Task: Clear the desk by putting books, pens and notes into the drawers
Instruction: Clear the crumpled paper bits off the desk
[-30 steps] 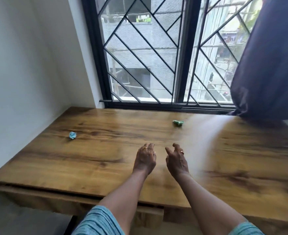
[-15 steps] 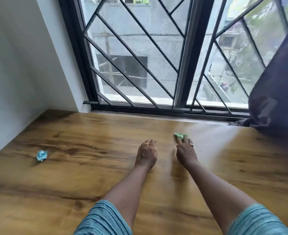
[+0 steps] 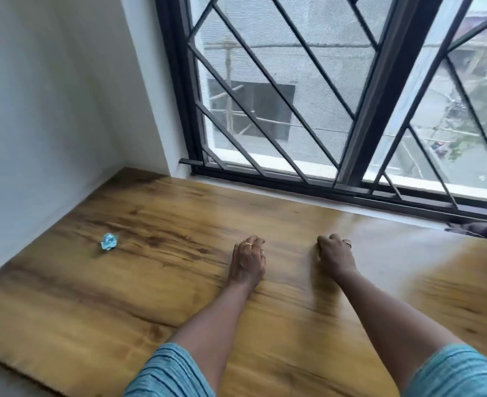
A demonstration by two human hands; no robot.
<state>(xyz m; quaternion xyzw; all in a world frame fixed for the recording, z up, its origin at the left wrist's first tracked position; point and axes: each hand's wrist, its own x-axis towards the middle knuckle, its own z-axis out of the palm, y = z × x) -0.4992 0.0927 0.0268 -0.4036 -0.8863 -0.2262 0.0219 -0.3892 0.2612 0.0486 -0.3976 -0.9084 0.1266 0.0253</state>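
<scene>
A person leans over a wooden desk (image 3: pixel 150 296) set into a corner, its brown grain running from left to right. A white wall (image 3: pixel 50 110) closes the left side. Along the far edge runs a black-framed window (image 3: pixel 382 81) with a diagonal metal grille (image 3: pixel 268 81). Grey buildings show through the glass. A fold of dark curtain (image 3: pixel 483 229) rests on the desk at the far right edge of the view.

One crumpled blue paper note (image 3: pixel 109 242) lies on the desk towards the wall, well apart from both hands and to the left of them. It is a roughly round wad, so no long axis or heading can be told.

The left hand (image 3: pixel 248 260) rests on the wood near the middle of the desk. Its fingers are loosely bent, nothing shows in them, and one wears a ring. The right hand (image 3: pixel 335 255) sits beside it, apart, and also wears a ring. Its knuckles are up and its fingers are curled under against the surface. Whether it holds anything cannot be told. Both forearms are bare below teal ribbed sleeves (image 3: pixel 173 371).
</scene>
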